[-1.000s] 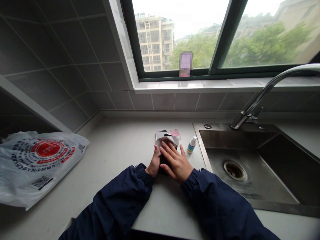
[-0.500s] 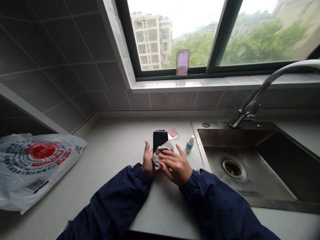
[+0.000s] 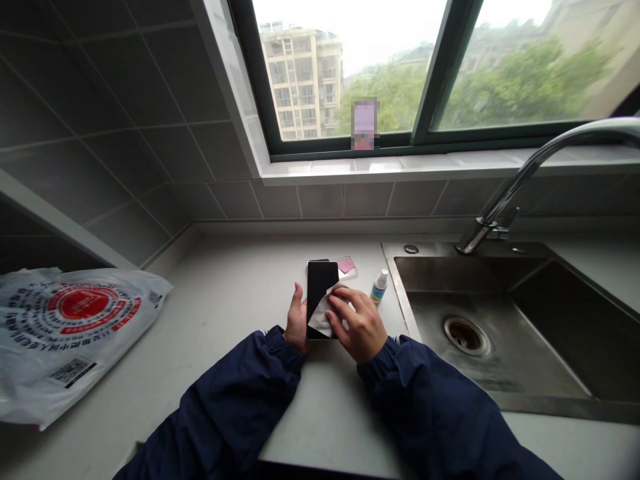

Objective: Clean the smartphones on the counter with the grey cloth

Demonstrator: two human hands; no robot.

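In the head view my left hand (image 3: pixel 297 323) holds a black smartphone (image 3: pixel 320 281) by its left edge, screen up, above the counter. My right hand (image 3: pixel 361 325) presses a light grey cleaning cloth (image 3: pixel 321 317) with a zigzag edge against the lower right of the screen, its fingers bent onto the fabric. Behind the phone lies a clear phone case (image 3: pixel 354 272) with a pink card (image 3: pixel 346 266) in it. A small white spray bottle (image 3: pixel 380 285) with a blue and yellow label stands just beyond my right hand.
A stainless sink (image 3: pixel 465 287) with a chrome tap (image 3: pixel 505 180) is set into the counter (image 3: pixel 225 287) at the right. On the left sits a white plastic bag (image 3: pixel 85 333) with red print. The window (image 3: pixel 380 73) is behind, with a blurred-out purple item (image 3: pixel 365 123) at its sill.
My right hand has shifted slightly right and its fingers have curled in. The cloth, bunched before, now lies flatter over the lower right of the screen, showing more of the phone.
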